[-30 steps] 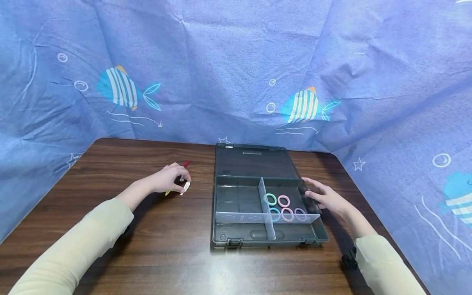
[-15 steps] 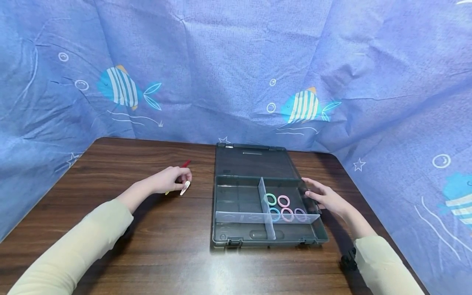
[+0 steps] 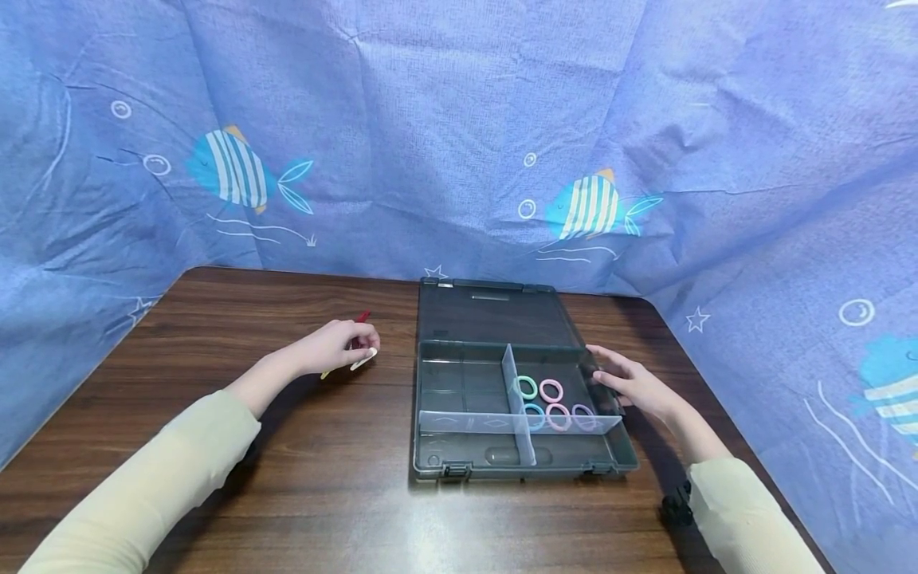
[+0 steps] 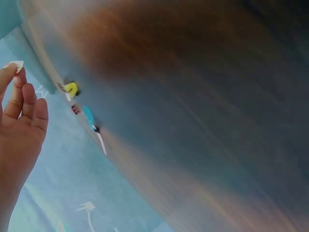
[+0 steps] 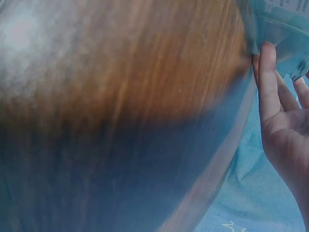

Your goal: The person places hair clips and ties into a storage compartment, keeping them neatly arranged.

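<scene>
My left hand (image 3: 340,345) pinches a white hair clip (image 3: 364,359) between thumb and fingers, over the left part of the table; its pale tip shows at the fingertips in the left wrist view. Close by lie a red clip (image 3: 362,317) and a yellow clip (image 3: 326,374), partly behind the hand. The left wrist view also shows a blue clip (image 4: 88,116). With fairly straight fingers, my right hand (image 3: 634,383) rests against the right side of a dark translucent box (image 3: 516,476). Several coloured hair ties (image 3: 551,391) lie in its right rear compartment.
Clear dividers (image 3: 459,422) split the box into compartments, and its lid (image 3: 488,315) lies folded back toward the far edge. Wooden table (image 3: 315,486) surrounds it. Behind hangs a blue cloth (image 3: 445,119) with fish prints.
My left hand has shifted slightly right and up with the white hair clip, which has tilted closer to level. The right hand and box have stayed in place.
</scene>
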The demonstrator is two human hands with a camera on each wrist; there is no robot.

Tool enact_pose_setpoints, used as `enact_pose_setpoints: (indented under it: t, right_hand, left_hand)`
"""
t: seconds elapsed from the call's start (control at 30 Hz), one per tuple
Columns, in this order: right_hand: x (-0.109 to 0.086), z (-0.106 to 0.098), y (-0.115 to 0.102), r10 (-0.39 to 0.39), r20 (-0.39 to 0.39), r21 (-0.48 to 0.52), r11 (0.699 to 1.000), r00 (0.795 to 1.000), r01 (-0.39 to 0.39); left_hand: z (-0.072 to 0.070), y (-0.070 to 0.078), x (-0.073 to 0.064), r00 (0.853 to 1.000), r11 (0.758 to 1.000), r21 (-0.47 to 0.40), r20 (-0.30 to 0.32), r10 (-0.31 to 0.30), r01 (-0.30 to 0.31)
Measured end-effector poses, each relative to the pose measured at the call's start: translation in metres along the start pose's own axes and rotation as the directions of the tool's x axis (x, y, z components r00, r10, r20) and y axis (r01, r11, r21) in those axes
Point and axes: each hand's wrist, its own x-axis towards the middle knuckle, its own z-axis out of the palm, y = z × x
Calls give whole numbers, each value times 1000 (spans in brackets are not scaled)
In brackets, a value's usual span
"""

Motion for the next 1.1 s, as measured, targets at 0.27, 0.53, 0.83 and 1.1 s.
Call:
enact_pose_setpoints:
  t: [0.27, 0.53, 0.83, 1.1]
  right_hand:
    - [0, 0, 1, 12, -8, -13, 1000, 1000, -12]
    - [0, 0, 1, 2, -3, 6, 1000, 1000, -2]
    - [-1, -1, 1, 7, -2, -6, 1000, 1000, -7]
    - [0, -1, 0, 7, -5, -44, 999, 1000, -7]
  left_hand:
    - [-5, 12, 2, 999, 997, -76, -38, -7, 4]
    - [-10, 27, 4, 997, 993, -119, -74, -8, -1]
    - [-14, 48, 11, 992, 988, -143, -121, 37, -54]
    - [-16, 66, 16, 994, 985, -171, -105, 8, -26]
